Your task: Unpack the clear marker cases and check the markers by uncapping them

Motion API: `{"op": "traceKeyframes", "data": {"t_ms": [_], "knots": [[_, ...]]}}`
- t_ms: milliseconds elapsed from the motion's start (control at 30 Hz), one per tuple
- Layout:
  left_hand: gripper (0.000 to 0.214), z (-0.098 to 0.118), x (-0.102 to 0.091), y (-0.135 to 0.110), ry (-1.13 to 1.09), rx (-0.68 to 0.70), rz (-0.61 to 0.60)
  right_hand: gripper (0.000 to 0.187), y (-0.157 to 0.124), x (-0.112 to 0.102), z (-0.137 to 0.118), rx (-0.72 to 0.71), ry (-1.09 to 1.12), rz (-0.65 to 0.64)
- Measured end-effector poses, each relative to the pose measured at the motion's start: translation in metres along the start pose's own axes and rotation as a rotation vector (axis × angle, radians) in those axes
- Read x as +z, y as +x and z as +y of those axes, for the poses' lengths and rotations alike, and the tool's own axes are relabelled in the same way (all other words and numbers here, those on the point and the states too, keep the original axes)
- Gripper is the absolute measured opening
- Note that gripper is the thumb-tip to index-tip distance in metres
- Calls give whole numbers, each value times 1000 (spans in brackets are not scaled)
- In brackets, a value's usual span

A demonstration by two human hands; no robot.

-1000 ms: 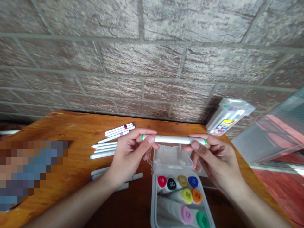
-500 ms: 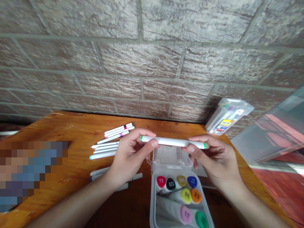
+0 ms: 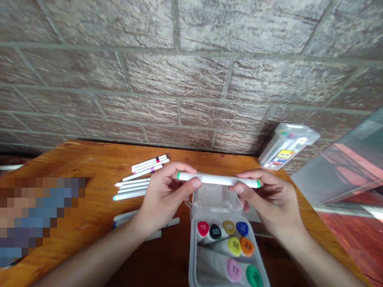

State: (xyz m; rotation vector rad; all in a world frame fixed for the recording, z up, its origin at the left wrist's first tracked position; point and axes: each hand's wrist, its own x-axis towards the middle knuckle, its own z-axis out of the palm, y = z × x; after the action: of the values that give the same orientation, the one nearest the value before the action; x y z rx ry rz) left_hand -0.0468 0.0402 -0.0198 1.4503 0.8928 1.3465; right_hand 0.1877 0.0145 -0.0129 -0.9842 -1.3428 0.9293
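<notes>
A white marker (image 3: 217, 179) with green ends lies level between my two hands, above the open lid of a clear plastic case. My left hand (image 3: 167, 191) pinches it near one end, thumb in front. My right hand (image 3: 269, 195) grips the other end between thumb and fingers. Below, the clear case (image 3: 192, 255) holds several markers with numbered coloured caps, among them a red cap (image 3: 203, 228), a pink cap (image 3: 234, 270) and a green cap (image 3: 254, 276). The case's lid (image 3: 217, 197) is hinged back toward the wall.
Several white markers (image 3: 133, 190) lie on the wooden table (image 3: 98, 163) left of my hands, some partly hidden by my left arm. A second clear case (image 3: 287, 145) with markers stands by the brick wall (image 3: 203, 75). A translucent panel (image 3: 338, 167) is at the right. A blurred patch covers the left.
</notes>
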Motion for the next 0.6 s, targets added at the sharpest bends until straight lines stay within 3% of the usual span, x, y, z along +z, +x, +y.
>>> {"op": "traceKeyframes", "data": {"t_ms": [600], "knots": [[23, 1, -2, -1, 66, -23, -16, 15, -3, -2, 0, -3, -7, 1]]}}
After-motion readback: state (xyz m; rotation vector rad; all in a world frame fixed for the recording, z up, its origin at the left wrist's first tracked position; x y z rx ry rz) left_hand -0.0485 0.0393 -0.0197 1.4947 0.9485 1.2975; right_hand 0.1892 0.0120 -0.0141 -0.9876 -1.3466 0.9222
